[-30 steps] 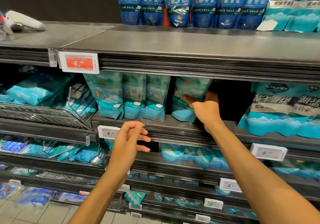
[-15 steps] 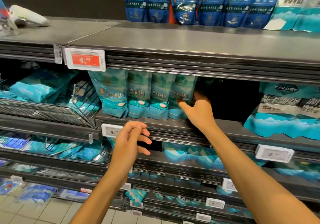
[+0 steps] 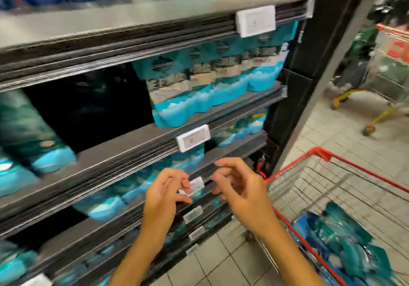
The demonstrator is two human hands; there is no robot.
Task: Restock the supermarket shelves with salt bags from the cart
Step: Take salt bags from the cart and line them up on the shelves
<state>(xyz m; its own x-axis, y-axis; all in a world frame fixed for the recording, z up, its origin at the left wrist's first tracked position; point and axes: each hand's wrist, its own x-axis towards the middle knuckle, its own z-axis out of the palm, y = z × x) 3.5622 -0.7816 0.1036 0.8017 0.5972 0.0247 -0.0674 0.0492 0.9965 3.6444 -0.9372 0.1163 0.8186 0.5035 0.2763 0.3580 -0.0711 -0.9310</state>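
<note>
Both hands hang in front of the lower shelves, holding nothing. My left hand (image 3: 167, 191) has loosely bent fingers near a small price tag (image 3: 195, 185). My right hand (image 3: 238, 188) is beside it, fingers relaxed, close to the red rim of the wire cart (image 3: 294, 166). Teal and blue salt bags (image 3: 345, 248) lie piled in the cart at the lower right. On the middle shelf (image 3: 124, 150) a teal salt bag (image 3: 33, 130) stands at the left, then a dark gap, then a row of turquoise bags (image 3: 210, 86).
A higher shelf (image 3: 110, 17) carries blue and teal bags. Price tags (image 3: 192, 138) clip to the shelf edges. A black end panel (image 3: 309, 68) closes the shelving on the right. A second cart (image 3: 385, 68) stands on the tiled floor behind.
The view has swung right towards the cart. My right hand has left the salt bag on the middle shelf and dropped down beside my left hand. Both hands now sit near the cart rim.
</note>
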